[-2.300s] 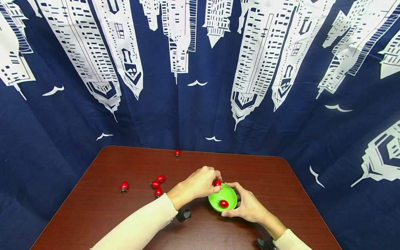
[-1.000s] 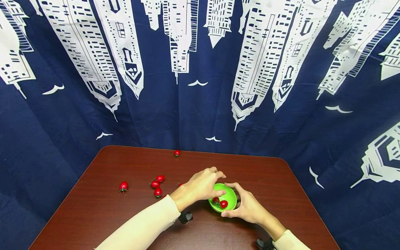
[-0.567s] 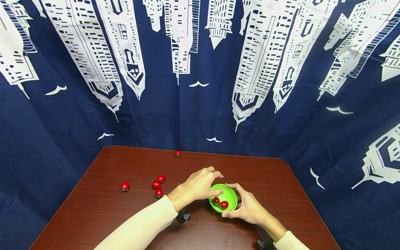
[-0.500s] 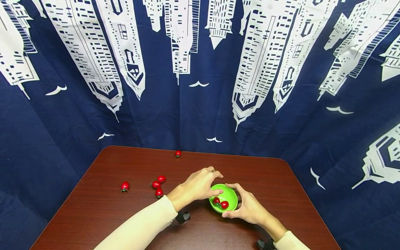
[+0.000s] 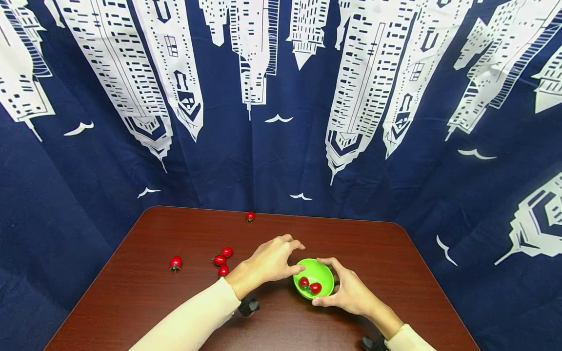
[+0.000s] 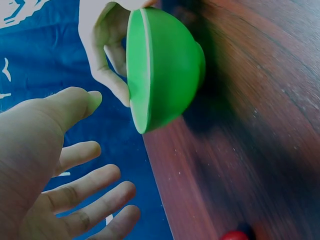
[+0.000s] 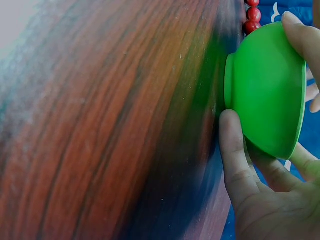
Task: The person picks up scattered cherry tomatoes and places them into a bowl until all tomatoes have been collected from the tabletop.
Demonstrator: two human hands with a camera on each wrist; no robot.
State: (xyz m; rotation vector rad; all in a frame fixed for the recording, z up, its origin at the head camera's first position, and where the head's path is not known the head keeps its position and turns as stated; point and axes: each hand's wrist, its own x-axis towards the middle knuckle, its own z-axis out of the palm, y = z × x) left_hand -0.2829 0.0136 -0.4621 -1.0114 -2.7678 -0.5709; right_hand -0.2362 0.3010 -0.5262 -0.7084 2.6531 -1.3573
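A small green bowl (image 5: 325, 274) is held by my right hand (image 5: 349, 290), thumb at the near side and fingers round the right side and far rim. Two red cherry tomatoes (image 5: 315, 288) with green tops lie inside against each other. Seen in the right wrist view, the bowl (image 7: 270, 90) stands close over the table, fingers spread below its wall. My left hand (image 5: 269, 261) hovers at the bowl's left edge, holding nothing. In the left wrist view its fingers (image 6: 85, 195) are spread apart, the thumb near the rim.
On the brown table (image 5: 373, 253), three cherry tomatoes (image 5: 219, 260) cluster left of my left forearm. Another tomato (image 5: 175, 263) lies farther left, and one more tomato (image 5: 250, 216) sits by the far edge. A blue curtain (image 5: 263, 161) with white buildings hangs behind.
My left hand let go of a cherry tomato, which now lies in the bowl beside the other one. Then that hand drew back to the left. The right hand and bowl stayed put.
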